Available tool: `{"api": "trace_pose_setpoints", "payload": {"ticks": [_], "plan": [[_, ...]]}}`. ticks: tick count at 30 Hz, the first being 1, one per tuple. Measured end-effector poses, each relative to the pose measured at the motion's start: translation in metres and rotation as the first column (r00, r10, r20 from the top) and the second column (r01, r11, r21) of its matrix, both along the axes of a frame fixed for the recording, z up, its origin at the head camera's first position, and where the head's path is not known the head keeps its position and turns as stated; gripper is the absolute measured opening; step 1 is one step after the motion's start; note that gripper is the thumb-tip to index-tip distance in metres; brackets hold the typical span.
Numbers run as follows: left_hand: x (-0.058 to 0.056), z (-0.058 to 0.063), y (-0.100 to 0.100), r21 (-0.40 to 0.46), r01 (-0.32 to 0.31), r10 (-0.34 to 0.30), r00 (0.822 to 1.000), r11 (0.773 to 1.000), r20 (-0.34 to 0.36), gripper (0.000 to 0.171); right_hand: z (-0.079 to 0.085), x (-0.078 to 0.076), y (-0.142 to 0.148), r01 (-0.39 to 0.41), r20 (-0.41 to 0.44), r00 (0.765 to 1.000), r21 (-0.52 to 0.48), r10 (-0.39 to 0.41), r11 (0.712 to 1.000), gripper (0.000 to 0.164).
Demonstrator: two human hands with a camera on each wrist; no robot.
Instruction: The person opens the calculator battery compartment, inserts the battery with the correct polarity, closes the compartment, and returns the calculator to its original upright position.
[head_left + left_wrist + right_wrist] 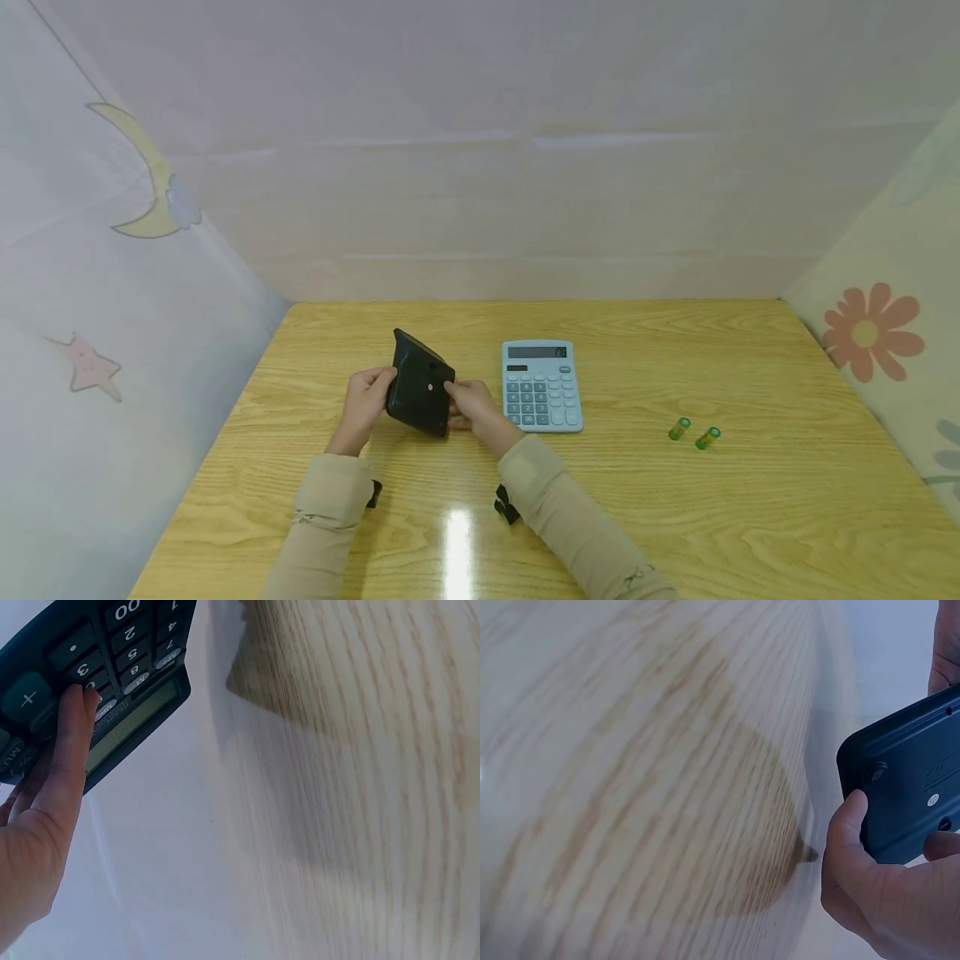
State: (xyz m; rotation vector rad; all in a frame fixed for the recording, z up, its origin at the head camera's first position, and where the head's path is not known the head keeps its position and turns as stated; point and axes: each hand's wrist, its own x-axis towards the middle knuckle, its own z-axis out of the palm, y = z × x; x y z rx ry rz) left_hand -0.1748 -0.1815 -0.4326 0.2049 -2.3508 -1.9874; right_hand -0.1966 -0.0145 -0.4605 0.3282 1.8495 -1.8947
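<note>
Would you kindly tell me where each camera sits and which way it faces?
Head: worn on the head, facing forward and down over the table; both sleeves, the left hand and the right hand show.
Left wrist: worn on the left wrist, facing the keys of the dark calculator; the left hand shows.
Right wrist: worn on the right wrist, facing that calculator's back; the right hand shows, with part of the left at the edge.
Shared: the head and right wrist views both show the dark calculator's back.

You have a pale-blue calculator (542, 387) on the wooden table (750, 517), digits showing, two green batteries (679, 429) apart to its right, slightly nearer, yellow moon (160, 177) on left cloth (187, 375), red flower (873, 333) on right.
</note>
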Motion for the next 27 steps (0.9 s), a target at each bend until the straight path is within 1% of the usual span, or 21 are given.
{"api": "trace_pose_setpoints", "payload": {"ticks": [6,10,12,15,20,22,27], "plan": [[-0.0001,0.0000,-0.0004,0.064,0.014,-0.014,1.000,0.998,0.007,0.031,0.0001,-0.0008,0.0001,0.024,-0.008,1.000,-0.001,-0.024,1.000,0.040],[-0.0011,-0.0021,-0.0015,0.055,0.036,-0.036,0.999,0.998,-0.006,0.032,0.0007,-0.0001,0.0010,0.037,-0.012,0.999,-0.015,-0.037,0.999,0.041],[-0.0013,-0.0027,-0.0019,0.026,0.051,-0.051,0.999,0.998,-0.010,0.034,0.0005,0.0003,0.0017,0.044,-0.015,0.999,-0.019,-0.044,0.999,0.040],[-0.0012,-0.0029,-0.0030,-0.045,0.076,-0.077,0.997,0.996,-0.006,0.035,-0.0003,0.0011,0.0030,0.048,-0.023,0.999,-0.001,-0.048,0.999,0.040],[-0.0027,-0.0038,-0.0052,-0.152,0.129,-0.128,0.992,0.980,0.011,0.035,-0.0012,0.0013,0.0049,0.054,-0.026,0.998,0.037,-0.053,0.998,0.043],[-0.0032,-0.0046,-0.0060,-0.192,0.139,-0.139,0.990,0.972,0.014,0.035,-0.0013,0.0013,0.0059,0.057,-0.024,0.998,0.049,-0.056,0.997,0.043],[-0.0040,-0.0068,-0.0079,-0.273,0.125,-0.126,0.992,0.954,0.013,0.031,-0.0011,0.0008,0.0087,0.072,-0.045,0.997,0.089,-0.068,0.993,0.040]]}}
